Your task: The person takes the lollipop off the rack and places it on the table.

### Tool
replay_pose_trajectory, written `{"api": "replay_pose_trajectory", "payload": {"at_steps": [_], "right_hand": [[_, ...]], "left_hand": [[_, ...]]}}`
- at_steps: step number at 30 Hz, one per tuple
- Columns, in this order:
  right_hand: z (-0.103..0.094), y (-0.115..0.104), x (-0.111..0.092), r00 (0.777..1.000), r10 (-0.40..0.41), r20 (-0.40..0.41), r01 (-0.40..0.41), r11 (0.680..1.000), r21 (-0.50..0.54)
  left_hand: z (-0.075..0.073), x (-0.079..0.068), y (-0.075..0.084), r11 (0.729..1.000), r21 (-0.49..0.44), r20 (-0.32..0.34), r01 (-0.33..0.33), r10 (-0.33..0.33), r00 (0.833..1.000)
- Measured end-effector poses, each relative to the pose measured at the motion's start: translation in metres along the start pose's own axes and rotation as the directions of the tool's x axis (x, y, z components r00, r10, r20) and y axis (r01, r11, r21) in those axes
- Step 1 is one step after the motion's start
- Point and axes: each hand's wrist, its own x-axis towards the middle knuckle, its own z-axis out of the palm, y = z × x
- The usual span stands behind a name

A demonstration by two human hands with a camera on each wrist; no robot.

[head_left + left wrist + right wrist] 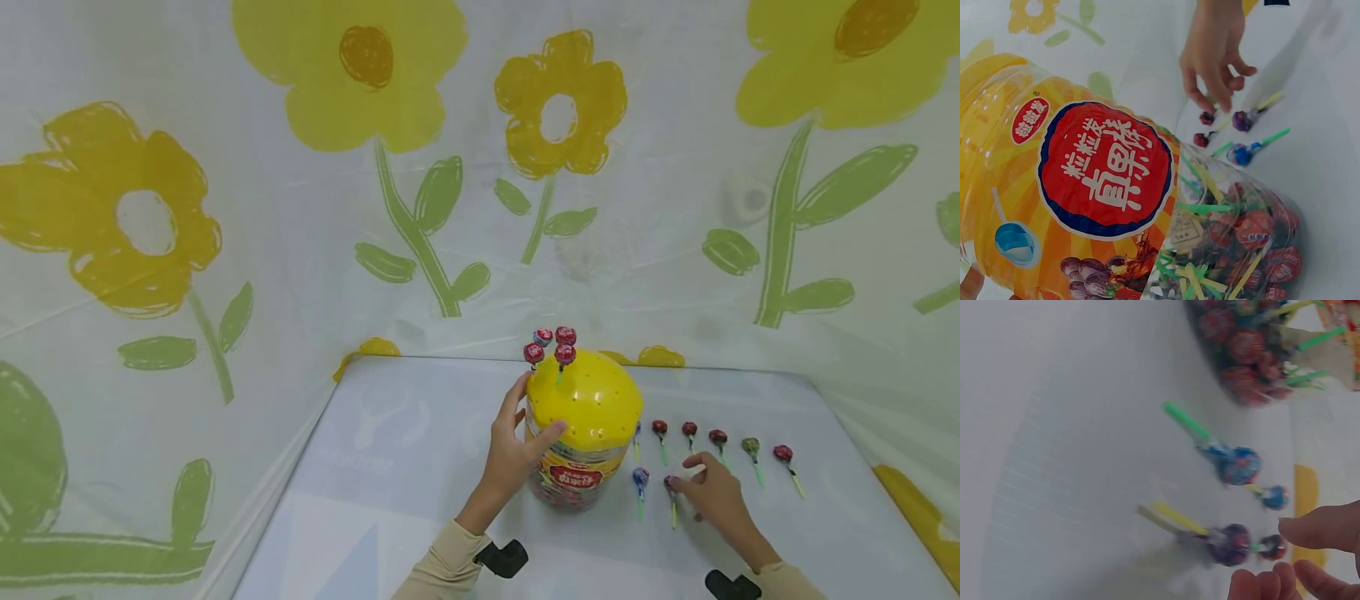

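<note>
A clear candy jar point(573, 475) with a domed yellow lid point(600, 400) stands upright on the table. My left hand point(510, 450) holds it at the lid's left side, thumb on the front. Several lollipops point(565, 354) stick up from holes in the lid. At the jar's right, my right hand point(716, 496) hovers by a purple lollipop point(1229, 544) with a yellow stick. Thumb and fingers are apart around its head in the right wrist view, with no clear pinch. A blue lollipop point(641, 479) with a green stick lies between it and the jar.
Behind the right hand, more lollipops lie in a row, among them a green one point(751, 447) and a dark red one point(783, 454). Many wrapped lollipops point(1254, 228) fill the jar's bottom. A flower-print sheet point(637, 275) hangs behind the white table point(390, 450).
</note>
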Motion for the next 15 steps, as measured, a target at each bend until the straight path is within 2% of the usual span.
{"api": "replay_pose_trajectory", "payload": {"at_steps": [3,7,12,15], "right_hand": [[-0.01,-0.007,0.003,0.999,-0.031,-0.032,0.031,0.999,0.02],[-0.025,-0.026,0.0,0.993,-0.089,-0.076,0.093,0.994,0.058],[-0.049,-0.061,-0.014,0.978,-0.199,-0.066,0.205,0.973,0.107],[-0.058,-0.078,-0.021,0.962,-0.26,-0.082,0.268,0.957,0.112]], "left_hand": [[0.002,0.001,-0.013,1.0,0.017,-0.011,-0.003,0.003,1.0],[0.003,0.002,-0.02,1.0,0.021,-0.023,-0.009,0.01,1.0],[0.003,0.002,-0.019,1.0,0.018,-0.024,-0.008,0.009,1.0],[0.002,0.001,-0.01,1.0,0.006,-0.012,-0.015,0.015,1.0]]}}
